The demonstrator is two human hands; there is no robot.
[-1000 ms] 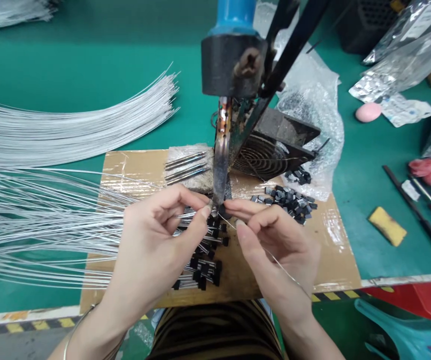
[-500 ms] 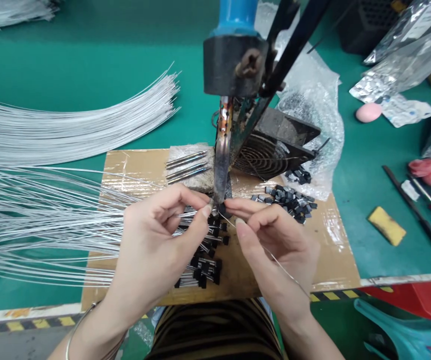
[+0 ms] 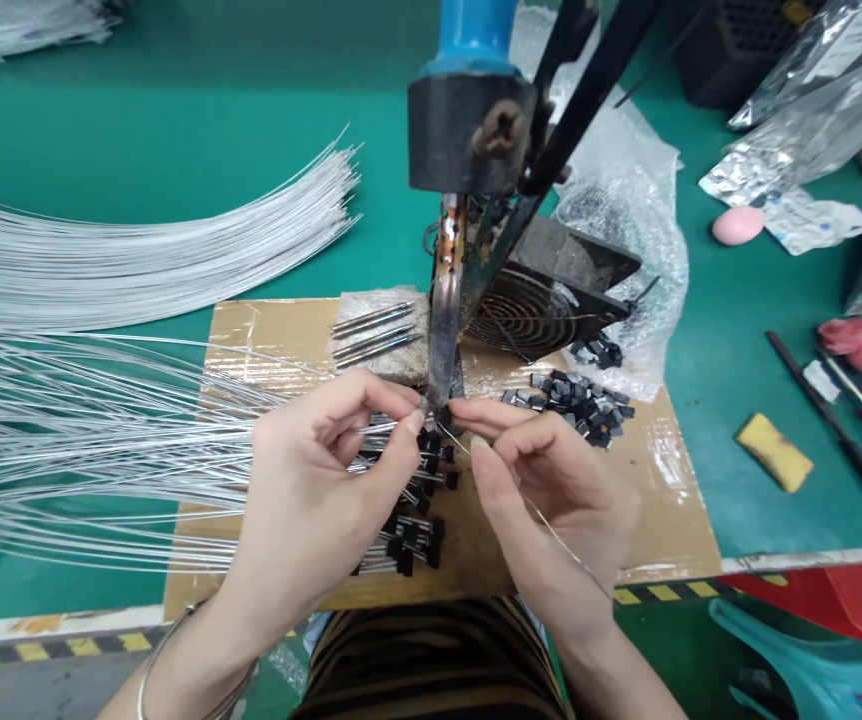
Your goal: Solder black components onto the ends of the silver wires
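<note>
Beside both hands [image 3: 431, 470], loose black components [image 3: 579, 402], wire bundles [image 3: 101, 450].

1. Green mat [image 3: 176, 100], covering the bench.
2. Curved bundle of white wires [image 3: 138, 250], far left, lying on the mat.
3. Taped cardboard sheet [image 3: 663, 480], near centre.
4. Black fan [image 3: 543, 300], tilted, at the far edge of the cardboard.
5. Bubble-wrap bag [image 3: 626, 190], behind and right of the fan.
6. Silver foil bags [image 3: 798, 140], far right.
7. Pink egg-shaped item [image 3: 736, 224], just beside the bags.
8. Yellow sponge [image 3: 774, 452], right, on the mat.
9. Black rod [image 3: 836, 425], just right of the sponge.
</note>
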